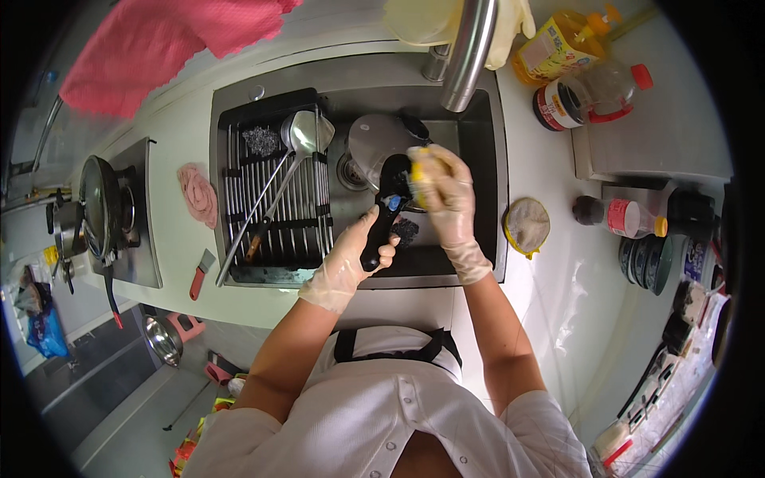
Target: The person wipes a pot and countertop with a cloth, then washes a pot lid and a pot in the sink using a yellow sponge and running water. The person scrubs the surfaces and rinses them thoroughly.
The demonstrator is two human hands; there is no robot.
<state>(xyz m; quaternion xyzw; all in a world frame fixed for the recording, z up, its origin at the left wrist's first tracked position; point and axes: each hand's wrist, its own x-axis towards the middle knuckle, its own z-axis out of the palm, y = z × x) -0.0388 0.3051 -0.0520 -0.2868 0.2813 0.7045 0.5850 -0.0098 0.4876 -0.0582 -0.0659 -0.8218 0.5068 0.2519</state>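
Observation:
My gloved left hand (pixel 349 257) grips a long black cookware handle (pixel 378 236) with a blue button, tilted over the sink. In my gloved right hand (pixel 447 197) is a yellow scrubbing sponge (pixel 422 173), held against or just beside the handle's wide upper end. Beyond them lies a round grey metal lid or pan (pixel 373 140) with a black grip (pixel 414 126). Whether the held handle is joined to it, I cannot tell. A dark scouring pad (pixel 406 232) rests on the sink floor between my hands, partly hidden.
A rack (pixel 287 233) across the sink's left side bears a steel wool ball (pixel 261 141), a ladle (pixel 294 128) and a spatula (pixel 315 140). The faucet (pixel 472 57) overhangs the back. A pink cloth (pixel 197 194) and red-handled scraper (pixel 202 275) lie left; a round scrubber (pixel 527 226) sits right.

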